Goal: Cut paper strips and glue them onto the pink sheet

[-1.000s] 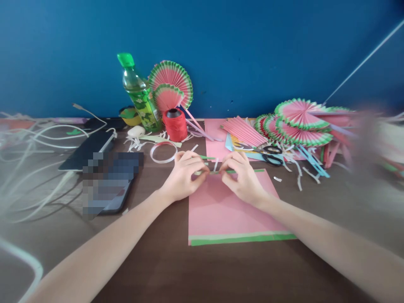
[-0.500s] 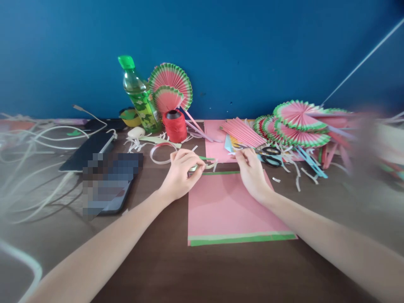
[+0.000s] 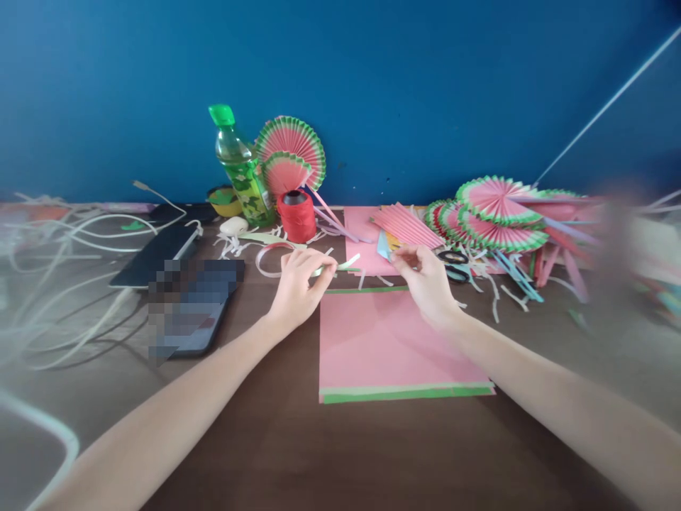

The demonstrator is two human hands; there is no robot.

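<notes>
My left hand (image 3: 299,284) is closed in a pinch on a narrow pale green strip (image 3: 348,261), whose free end points right. Below lies a pink sheet (image 3: 394,337) with green bands along its near and far edges. My right hand (image 3: 432,287) hovers over the sheet's far right part, thumb and fingertips together; whatever they hold is too small to make out. Just beyond those fingertips are a light blue piece of paper (image 3: 384,245) and a pleated pink paper (image 3: 407,226). Black-handled scissors (image 3: 453,266) lie right of that hand, partly hidden.
Behind my left hand stand a red spool of twine (image 3: 296,216), a roll of tape (image 3: 260,262) and a green-capped bottle (image 3: 242,174). Folded paper fans (image 3: 497,202) are piled at the back right. A phone (image 3: 213,312) and white cables (image 3: 79,234) occupy the left.
The pale strip now sticks out farther from my left fingers. My right fingertips have shifted slightly left, and the whole view has moved a little.
</notes>
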